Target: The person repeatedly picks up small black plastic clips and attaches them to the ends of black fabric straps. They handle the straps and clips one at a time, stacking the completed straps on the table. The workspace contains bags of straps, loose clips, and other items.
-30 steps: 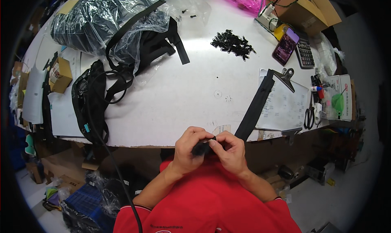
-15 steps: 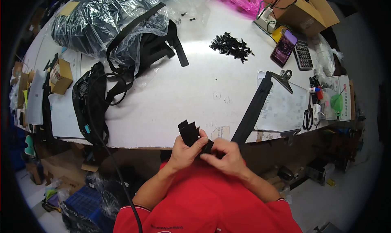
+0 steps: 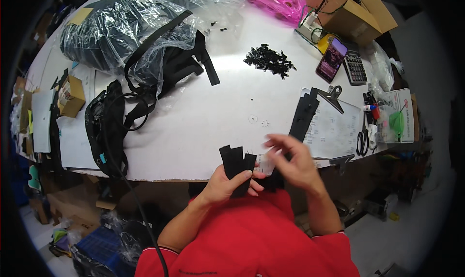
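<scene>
My left hand (image 3: 224,184) is closed around a fan of flat black fabric strips (image 3: 234,161) at the table's front edge, their cut ends pointing away from me. To its right my right hand (image 3: 296,164) hangs in the air with its fingers apart and nothing seen in them. Beneath and beyond that hand, a bundle of long black strips (image 3: 303,116) lies over the left side of a clipboard (image 3: 335,127), its near end partly hidden. A pile of small black pieces like zipper pulls (image 3: 269,60) sits on the far middle of the table.
A plastic-wrapped dark bundle (image 3: 111,35) and a black mesh bag (image 3: 104,127) occupy the left. At right are a phone (image 3: 332,60), a calculator (image 3: 356,68), scissors (image 3: 362,141) and cardboard boxes (image 3: 358,20). A black cable (image 3: 135,194) runs down past my left arm.
My right hand has let go of the strips and moved right and up, its fingers spreading. The strips in my left hand now fan out wider. The view has shifted slightly.
</scene>
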Demonstrator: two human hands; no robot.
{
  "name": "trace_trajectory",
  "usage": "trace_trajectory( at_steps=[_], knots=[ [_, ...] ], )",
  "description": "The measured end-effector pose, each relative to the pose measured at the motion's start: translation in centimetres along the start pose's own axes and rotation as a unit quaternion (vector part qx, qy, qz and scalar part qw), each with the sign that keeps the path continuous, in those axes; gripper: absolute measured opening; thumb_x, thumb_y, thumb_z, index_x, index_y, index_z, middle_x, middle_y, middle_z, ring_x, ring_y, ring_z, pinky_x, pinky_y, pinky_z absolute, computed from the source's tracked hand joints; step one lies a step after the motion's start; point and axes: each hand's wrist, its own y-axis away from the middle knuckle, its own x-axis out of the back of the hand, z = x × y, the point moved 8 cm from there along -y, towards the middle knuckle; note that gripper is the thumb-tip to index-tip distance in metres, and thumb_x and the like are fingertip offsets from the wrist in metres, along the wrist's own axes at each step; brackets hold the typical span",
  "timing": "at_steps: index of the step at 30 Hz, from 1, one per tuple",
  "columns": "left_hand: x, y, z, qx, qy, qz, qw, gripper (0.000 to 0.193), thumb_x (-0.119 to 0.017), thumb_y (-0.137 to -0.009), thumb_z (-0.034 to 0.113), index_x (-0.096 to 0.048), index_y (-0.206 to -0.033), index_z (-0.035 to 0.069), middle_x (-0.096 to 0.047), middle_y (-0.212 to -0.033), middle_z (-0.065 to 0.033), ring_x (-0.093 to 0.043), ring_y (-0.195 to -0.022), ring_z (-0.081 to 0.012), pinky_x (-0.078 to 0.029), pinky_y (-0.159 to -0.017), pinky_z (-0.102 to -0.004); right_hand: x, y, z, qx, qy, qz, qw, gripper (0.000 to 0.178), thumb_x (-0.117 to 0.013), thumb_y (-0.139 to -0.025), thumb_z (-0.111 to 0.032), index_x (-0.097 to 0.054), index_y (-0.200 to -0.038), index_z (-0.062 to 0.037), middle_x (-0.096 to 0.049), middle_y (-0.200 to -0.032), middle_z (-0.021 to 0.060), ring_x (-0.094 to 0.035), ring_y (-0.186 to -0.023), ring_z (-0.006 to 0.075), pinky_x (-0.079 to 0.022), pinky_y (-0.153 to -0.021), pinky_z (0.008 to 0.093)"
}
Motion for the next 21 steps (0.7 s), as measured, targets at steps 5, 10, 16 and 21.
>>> trace_trajectory(
  at_steps=[5,10,16,21],
  knots=[
    [2.8,0.5,1.0,-0.117,-0.156,0.153,0.969,0.026,-0.053,-0.104,0.017,-0.065,-0.117,-0.002,-0.068,-0.109,-0.0069,-0.063,-0.088,-0.0106,-0.05,-0.079,-0.0264,-2.4,0.1,-1.1,0.029,-0.079,0.019,0.996,0.021,-0.07,-0.087,-0.005,-0.069,-0.107,0.0003,-0.072,-0.086,0.0087,-0.066,-0.075,0.0132,-0.051,-0.072,0.0256],
    [0.5,0.6,4.5,-0.296,-0.246,0.145,0.912,0.017,-0.068,-0.088,-0.003,-0.071,-0.105,0.001,-0.07,-0.1,-0.0082,-0.066,-0.086,-0.0149,-0.052,-0.076,-0.0273,-3.0,0.9,-2.6,0.041,-0.041,-0.013,0.998,0.018,-0.069,-0.088,-0.001,-0.064,-0.105,0.0019,-0.068,-0.09,0.0053,-0.064,-0.08,0.0103,-0.052,-0.073,0.024],
    [-0.7,1.4,5.7,-0.389,-0.45,0.192,0.781,0.011,-0.059,-0.089,-0.007,-0.064,-0.096,0.0,-0.065,-0.091,-0.0093,-0.062,-0.079,-0.0154,-0.049,-0.071,-0.0265,-6.3,1.2,3.8,-0.214,-0.384,-0.057,0.896,0.018,-0.066,-0.091,-0.003,-0.059,-0.108,0.0011,-0.065,-0.09,0.0029,-0.061,-0.083,0.0069,-0.05,-0.074,0.0219],
    [0.7,1.3,4.9,-0.314,-0.387,0.209,0.841,0.005,-0.058,-0.091,-0.005,-0.057,-0.091,0.0,-0.058,-0.086,-0.0105,-0.056,-0.073,-0.0196,-0.046,-0.069,-0.0278,4.7,-10.4,4.5,0.047,0.196,0.227,0.953,0.02,-0.061,-0.092,-0.016,-0.066,-0.104,-0.0011,-0.068,-0.087,0.0171,-0.067,-0.076,0.0316,-0.052,-0.07,0.0379]
  ],
)
